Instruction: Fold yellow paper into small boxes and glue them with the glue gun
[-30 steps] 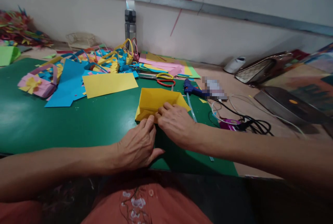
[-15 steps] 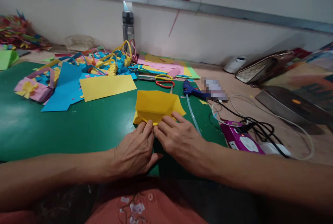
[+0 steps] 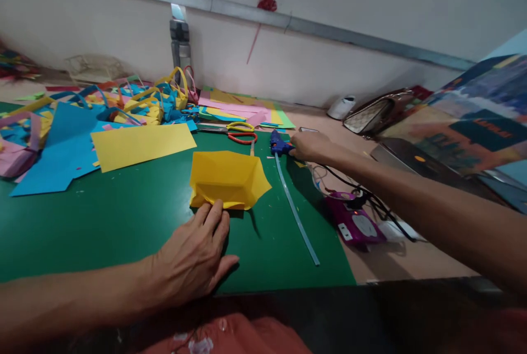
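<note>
A folded yellow paper piece [image 3: 230, 170] with raised sides, like a shallow box, lies on the green mat [image 3: 135, 222]. My left hand [image 3: 193, 249] rests its fingertips on the near edge of this piece; its thumb is spread apart on the mat. At the mat's right edge, my right hand [image 3: 310, 146] is closed round the handle of a blue glue gun [image 3: 279, 144], and its fingertips are partly hidden. A long clear glue stick [image 3: 297, 214] sticks out of the gun toward me. Scissors [image 3: 241, 131] with yellow and red handles lie left of the gun.
Yellow [image 3: 144, 144] and blue paper sheets [image 3: 53, 151] lie at left, with several small paper baskets [image 3: 160, 104] behind. A purple power strip [image 3: 354, 222] with black cables is at right, below my forearm. A handbag [image 3: 373, 115] and a white device [image 3: 341, 107] stand farther back.
My right hand has left the yellow paper and moved right to the glue gun, closing on its handle. My left hand stays at the paper's near edge. The view has turned right.
</note>
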Demonstrator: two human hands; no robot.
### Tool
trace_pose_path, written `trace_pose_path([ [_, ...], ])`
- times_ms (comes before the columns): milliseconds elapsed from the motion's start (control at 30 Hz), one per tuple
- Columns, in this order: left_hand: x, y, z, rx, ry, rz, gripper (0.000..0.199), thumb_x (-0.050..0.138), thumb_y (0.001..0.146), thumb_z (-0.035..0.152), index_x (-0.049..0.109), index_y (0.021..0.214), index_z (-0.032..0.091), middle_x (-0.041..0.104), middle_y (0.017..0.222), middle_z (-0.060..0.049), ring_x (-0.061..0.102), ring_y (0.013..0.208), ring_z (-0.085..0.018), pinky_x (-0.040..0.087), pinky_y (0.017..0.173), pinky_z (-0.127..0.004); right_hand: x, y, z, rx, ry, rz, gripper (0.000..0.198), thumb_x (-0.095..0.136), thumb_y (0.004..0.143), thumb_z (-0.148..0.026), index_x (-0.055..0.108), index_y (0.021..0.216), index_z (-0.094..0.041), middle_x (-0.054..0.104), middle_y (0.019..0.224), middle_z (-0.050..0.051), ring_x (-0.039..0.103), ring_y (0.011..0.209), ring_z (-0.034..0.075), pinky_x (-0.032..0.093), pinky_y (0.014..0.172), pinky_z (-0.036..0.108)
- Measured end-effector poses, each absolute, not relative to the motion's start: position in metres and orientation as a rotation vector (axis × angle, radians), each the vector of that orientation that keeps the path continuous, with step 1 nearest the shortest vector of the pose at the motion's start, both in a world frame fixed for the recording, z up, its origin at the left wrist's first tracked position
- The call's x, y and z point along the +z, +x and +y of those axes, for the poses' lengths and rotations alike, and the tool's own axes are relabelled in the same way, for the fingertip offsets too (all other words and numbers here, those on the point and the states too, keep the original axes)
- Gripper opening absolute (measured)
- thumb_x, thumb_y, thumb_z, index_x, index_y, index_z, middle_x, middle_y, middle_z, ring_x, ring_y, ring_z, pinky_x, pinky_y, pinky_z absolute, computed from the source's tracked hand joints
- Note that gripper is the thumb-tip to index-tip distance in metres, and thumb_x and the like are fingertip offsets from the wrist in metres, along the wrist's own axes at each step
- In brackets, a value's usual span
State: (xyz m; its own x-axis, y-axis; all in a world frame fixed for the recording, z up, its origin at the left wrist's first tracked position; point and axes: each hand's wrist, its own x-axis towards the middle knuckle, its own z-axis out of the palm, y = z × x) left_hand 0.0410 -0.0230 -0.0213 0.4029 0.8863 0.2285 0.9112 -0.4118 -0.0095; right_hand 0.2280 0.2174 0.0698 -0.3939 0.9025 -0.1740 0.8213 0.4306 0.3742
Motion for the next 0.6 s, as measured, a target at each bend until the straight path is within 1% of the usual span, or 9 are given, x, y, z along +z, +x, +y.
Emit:
trace_pose_path([
  [67, -0.021, 0.041, -0.023, -0.276, -2.51, -1.59, 0.056, 0.041, 0.085, 0.048, 0.046, 0.118, 0.003, 0.044, 0.125, -0.023, 0.045, 0.11, -0.035, 0.05, 0.082, -0.043, 0.057, 0.227, 0.227, 0.28, 1.502, 2.322, 0.023, 0.058, 0.069, -0.017, 0.066, 0.089, -0.01, 0.066, 0.09, 0.016, 0.06, 0.078, 0.023, 0.037, 0.054, 0.025],
  [167, -0.022, 0.041, -0.023, -0.28, -2.509, -1.568, 0.058, 0.041, 0.085, 0.048, 0.045, 0.119, 0.001, 0.043, 0.125, -0.024, 0.045, 0.11, -0.036, 0.05, 0.083, -0.042, 0.046, 0.225, 0.238, 0.223, 1.548, 2.322, 0.024, 0.06, 0.066, -0.009, 0.064, 0.09, -0.009, 0.065, 0.092, 0.017, 0.06, 0.082, 0.025, 0.041, 0.058, 0.028],
  [200, -0.022, 0.041, -0.023, -0.283, -2.512, -1.568, 0.058, 0.041, 0.085, 0.048, 0.045, 0.12, 0.001, 0.043, 0.125, -0.024, 0.044, 0.111, -0.036, 0.049, 0.084, -0.042, 0.045, 0.225, 0.24, 0.206, 1.562, 2.335, 0.024, 0.06, 0.067, -0.009, 0.063, 0.091, -0.009, 0.064, 0.094, 0.016, 0.06, 0.084, 0.025, 0.042, 0.061, 0.029],
  [267, -0.022, 0.041, -0.023, -0.274, -2.515, -1.575, 0.057, 0.04, 0.085, 0.048, 0.045, 0.12, 0.002, 0.043, 0.125, -0.024, 0.044, 0.111, -0.035, 0.048, 0.085, -0.043, 0.047, 0.226, 0.242, 0.164, 1.591, 2.372, 0.023, 0.06, 0.072, -0.014, 0.061, 0.095, -0.011, 0.063, 0.098, 0.012, 0.059, 0.087, 0.022, 0.045, 0.068, 0.031],
  [333, -0.021, 0.041, -0.023, -0.252, -2.516, -1.582, 0.057, 0.038, 0.086, 0.048, 0.045, 0.12, 0.002, 0.043, 0.126, -0.023, 0.045, 0.11, -0.035, 0.048, 0.085, -0.043, 0.056, 0.227, 0.239, 0.107, 1.628, 2.438, 0.024, 0.058, 0.077, -0.019, 0.058, 0.1, -0.012, 0.061, 0.1, 0.009, 0.057, 0.089, 0.019, 0.044, 0.075, 0.034],
  [433, -0.018, 0.041, -0.022, -0.241, -2.526, -1.608, 0.058, 0.038, 0.086, 0.048, 0.044, 0.119, 0.002, 0.043, 0.125, -0.023, 0.045, 0.109, -0.033, 0.048, 0.085, -0.043, 0.075, 0.23, 0.231, -0.029, 1.706, 2.599, 0.03, 0.057, 0.073, -0.008, 0.056, 0.103, -0.004, 0.061, 0.101, 0.018, 0.054, 0.095, 0.023, 0.038, 0.078, 0.034],
  [500, -0.016, 0.041, -0.021, -0.238, -2.545, -1.616, 0.058, 0.039, 0.085, 0.049, 0.045, 0.118, 0.002, 0.043, 0.124, -0.023, 0.046, 0.108, -0.033, 0.048, 0.084, -0.042, 0.089, 0.233, 0.224, -0.194, 1.77, 2.708, 0.03, 0.055, 0.073, -0.006, 0.056, 0.103, -0.002, 0.061, 0.095, 0.018, 0.054, 0.088, 0.02, 0.037, 0.075, 0.033],
  [600, -0.015, 0.04, -0.02, -0.235, -2.57, -1.645, 0.056, 0.038, 0.085, 0.049, 0.046, 0.116, 0.004, 0.044, 0.122, -0.021, 0.046, 0.105, -0.032, 0.05, 0.08, -0.041, 0.105, 0.236, 0.21, -0.569, 1.905, 2.865, 0.028, 0.051, 0.077, -0.009, 0.052, 0.105, -0.004, 0.061, 0.085, 0.011, 0.053, 0.071, 0.011, 0.04, 0.068, 0.028],
])
